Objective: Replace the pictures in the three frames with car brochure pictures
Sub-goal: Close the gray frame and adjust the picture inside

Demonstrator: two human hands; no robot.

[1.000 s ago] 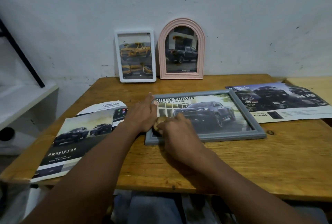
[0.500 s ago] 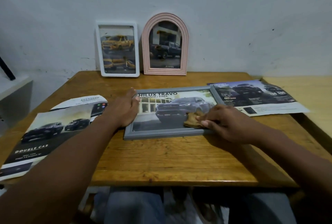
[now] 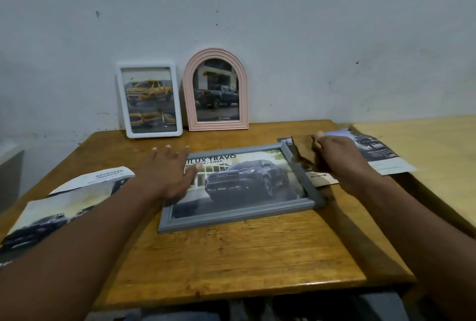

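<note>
Three frames are counted: one grey frame (image 3: 231, 217) lying flat from the left fingers (image 3: 168, 152) across to the right fingers (image 3: 320, 137), and one white frame (image 3: 154, 134) and one pink arched frame (image 3: 219, 125) stood beyond the left fingers. One car picture is seen in each. On the one bench (image 3: 231, 256) three loose brochure sheets are counted: a curved white sheet (image 3: 103, 177) and a car sheet (image 3: 51, 212) left of the left fingers, and one right sheet (image 3: 381, 156) beneath the right fingers. One brown cloth (image 3: 304, 150) is pinched by the right fingers.
</note>
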